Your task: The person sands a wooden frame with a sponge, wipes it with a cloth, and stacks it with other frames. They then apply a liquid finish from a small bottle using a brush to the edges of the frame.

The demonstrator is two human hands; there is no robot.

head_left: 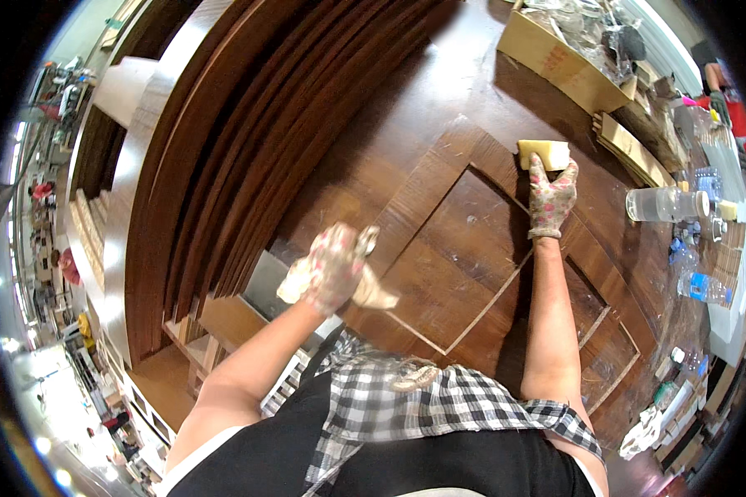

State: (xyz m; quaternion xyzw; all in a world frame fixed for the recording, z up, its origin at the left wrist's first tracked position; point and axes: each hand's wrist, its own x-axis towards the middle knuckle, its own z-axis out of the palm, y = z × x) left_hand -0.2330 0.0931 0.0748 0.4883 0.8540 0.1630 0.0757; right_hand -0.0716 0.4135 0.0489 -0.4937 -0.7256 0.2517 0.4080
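Observation:
A dark brown wooden panel (464,240) with recessed rectangles and pale lines along some grooves lies in front of me. My right hand (549,199), in a flowered work glove, grips a pale yellow sponge block (542,155) over the panel's far right part. The fingers and thumb press on the block's near side. At the panel's left edge my left hand (333,269), gloved alike and smeared by motion, is closed round a crumpled cream cloth (376,294). Cloth sticks out on both sides of that hand.
Tall dark brown boards (249,157) stand in a row at the left. A wooden box (559,70) of plastic waste sits at the far right, near wood strips (634,149). A large clear bottle (667,205) and smaller bottles (704,288) line the right edge. Another person's arm (715,83) shows beyond.

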